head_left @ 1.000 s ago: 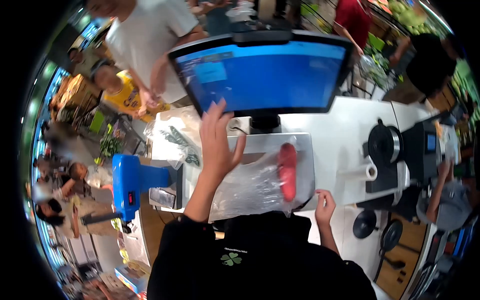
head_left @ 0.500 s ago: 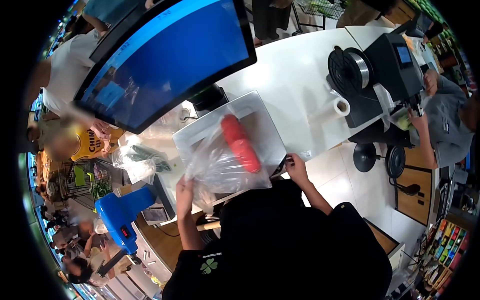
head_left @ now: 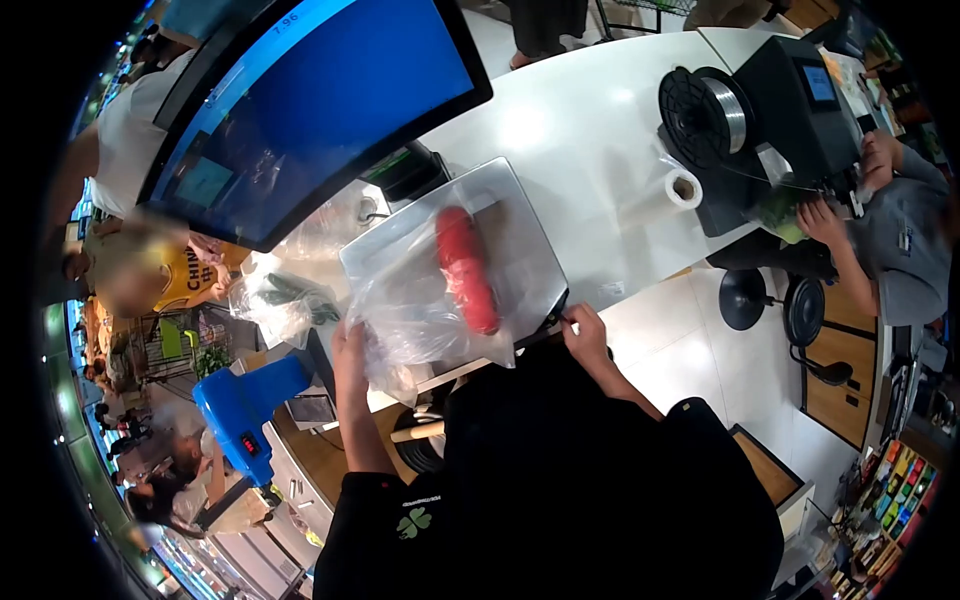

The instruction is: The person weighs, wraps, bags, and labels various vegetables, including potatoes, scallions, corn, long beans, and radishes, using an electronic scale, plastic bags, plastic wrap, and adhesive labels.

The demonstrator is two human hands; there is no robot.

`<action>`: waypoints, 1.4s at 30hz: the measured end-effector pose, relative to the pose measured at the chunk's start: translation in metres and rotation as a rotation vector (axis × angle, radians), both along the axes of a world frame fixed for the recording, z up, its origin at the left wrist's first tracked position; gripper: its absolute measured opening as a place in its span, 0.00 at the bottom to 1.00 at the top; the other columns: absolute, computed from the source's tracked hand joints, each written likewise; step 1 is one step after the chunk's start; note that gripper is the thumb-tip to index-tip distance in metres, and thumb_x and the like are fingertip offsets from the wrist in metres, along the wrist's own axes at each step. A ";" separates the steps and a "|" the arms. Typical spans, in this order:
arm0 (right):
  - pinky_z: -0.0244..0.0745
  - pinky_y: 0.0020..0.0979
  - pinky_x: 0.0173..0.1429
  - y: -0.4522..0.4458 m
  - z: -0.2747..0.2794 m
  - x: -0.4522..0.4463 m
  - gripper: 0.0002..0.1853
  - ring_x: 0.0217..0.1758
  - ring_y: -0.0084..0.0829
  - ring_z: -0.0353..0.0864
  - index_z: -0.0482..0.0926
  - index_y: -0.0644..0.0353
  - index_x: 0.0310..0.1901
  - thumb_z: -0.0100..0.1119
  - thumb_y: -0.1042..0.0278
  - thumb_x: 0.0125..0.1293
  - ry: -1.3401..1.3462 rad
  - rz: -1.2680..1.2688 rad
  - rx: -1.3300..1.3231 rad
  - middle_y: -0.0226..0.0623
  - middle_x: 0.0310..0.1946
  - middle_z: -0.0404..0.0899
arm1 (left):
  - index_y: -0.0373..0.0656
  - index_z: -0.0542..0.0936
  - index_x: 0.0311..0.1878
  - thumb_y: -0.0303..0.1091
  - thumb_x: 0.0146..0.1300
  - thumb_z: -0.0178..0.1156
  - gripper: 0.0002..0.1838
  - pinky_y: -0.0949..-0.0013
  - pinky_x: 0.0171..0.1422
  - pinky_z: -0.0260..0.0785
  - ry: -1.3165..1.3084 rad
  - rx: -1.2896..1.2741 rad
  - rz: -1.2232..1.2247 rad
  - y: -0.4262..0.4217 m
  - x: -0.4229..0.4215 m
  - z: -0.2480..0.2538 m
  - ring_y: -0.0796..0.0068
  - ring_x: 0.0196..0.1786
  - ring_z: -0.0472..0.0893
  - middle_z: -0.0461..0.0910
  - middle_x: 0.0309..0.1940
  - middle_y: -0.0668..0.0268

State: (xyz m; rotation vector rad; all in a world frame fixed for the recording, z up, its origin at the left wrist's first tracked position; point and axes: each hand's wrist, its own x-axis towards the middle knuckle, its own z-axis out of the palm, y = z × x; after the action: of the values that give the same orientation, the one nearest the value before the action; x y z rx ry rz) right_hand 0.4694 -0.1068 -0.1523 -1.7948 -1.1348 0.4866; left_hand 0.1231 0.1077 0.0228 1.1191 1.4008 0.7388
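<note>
A long red item (head_left: 465, 270) lies inside a clear plastic bag (head_left: 410, 310) on the silver scale plate (head_left: 520, 230). My left hand (head_left: 350, 350) is closed on the bag's open end at the plate's left front corner. At the plate's right front corner, my right hand (head_left: 584, 332) has its fingers curled beside a small black piece; whether it holds that piece is too small to tell. Behind the scale, the large monitor (head_left: 340, 110) shows a blue screen.
Left of the scale lies another clear bag with green vegetables (head_left: 285, 300), near a blue device (head_left: 240, 410). On the right counter are a plastic roll (head_left: 683, 188), a black reel (head_left: 705, 115) and a dark machine (head_left: 800, 110). A co-worker's hands (head_left: 825, 225) are beside it.
My left hand has come down from near the monitor and taken hold of the bag. The view has turned, and the red item is now tilted on the plate.
</note>
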 end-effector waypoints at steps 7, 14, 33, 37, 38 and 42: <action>0.74 0.32 0.48 0.019 0.114 0.034 0.11 0.47 0.37 0.81 0.81 0.66 0.43 0.69 0.73 0.61 0.152 0.088 0.047 0.41 0.46 0.81 | 0.34 0.76 0.61 0.29 0.65 0.62 0.21 0.72 0.52 0.70 -0.008 -0.032 -0.094 -0.002 0.006 0.028 0.77 0.46 0.79 0.83 0.45 0.65; 0.67 0.35 0.59 0.157 0.135 -0.003 0.13 0.56 0.38 0.75 0.82 0.61 0.42 0.72 0.66 0.59 0.088 0.564 0.210 0.39 0.53 0.77 | 0.36 0.76 0.58 0.23 0.57 0.58 0.22 0.71 0.53 0.68 -0.036 -0.025 -0.165 0.006 -0.007 0.027 0.76 0.44 0.78 0.81 0.42 0.67; 0.59 0.40 0.61 0.175 0.138 -0.016 0.13 0.56 0.37 0.78 0.85 0.58 0.35 0.76 0.61 0.53 -0.189 0.513 0.244 0.33 0.49 0.82 | 0.28 0.59 0.76 0.36 0.53 0.69 0.49 0.43 0.81 0.53 0.775 0.815 -0.503 -0.088 0.157 -0.035 0.40 0.80 0.58 0.56 0.78 0.42; 0.59 0.42 0.63 0.193 0.146 -0.010 0.20 0.57 0.38 0.78 0.85 0.58 0.42 0.77 0.54 0.52 -0.444 0.509 0.384 0.36 0.52 0.81 | 0.31 0.58 0.77 0.37 0.53 0.70 0.50 0.42 0.81 0.54 0.769 0.831 -0.482 -0.090 0.152 -0.042 0.38 0.79 0.58 0.55 0.78 0.40; 0.58 0.43 0.64 0.197 0.147 -0.012 0.28 0.59 0.40 0.77 0.83 0.59 0.49 0.77 0.50 0.51 -0.445 0.473 0.404 0.38 0.54 0.81 | 0.31 0.58 0.77 0.37 0.53 0.70 0.50 0.42 0.81 0.54 0.773 0.831 -0.469 -0.090 0.150 -0.046 0.38 0.79 0.58 0.55 0.78 0.40; 0.58 0.48 0.68 0.230 0.132 -0.011 0.48 0.62 0.45 0.75 0.72 0.61 0.68 0.77 0.41 0.50 -0.401 0.342 0.336 0.43 0.58 0.78 | 0.33 0.58 0.77 0.38 0.53 0.71 0.51 0.42 0.80 0.55 0.763 0.843 -0.398 -0.093 0.142 -0.051 0.38 0.79 0.60 0.56 0.78 0.39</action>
State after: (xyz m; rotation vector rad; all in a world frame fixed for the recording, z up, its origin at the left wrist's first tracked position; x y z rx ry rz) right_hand 0.4586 0.1230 -0.0204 -1.4416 -1.7066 0.1134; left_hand 0.2650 0.0142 -0.0284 2.4533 1.4007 0.6372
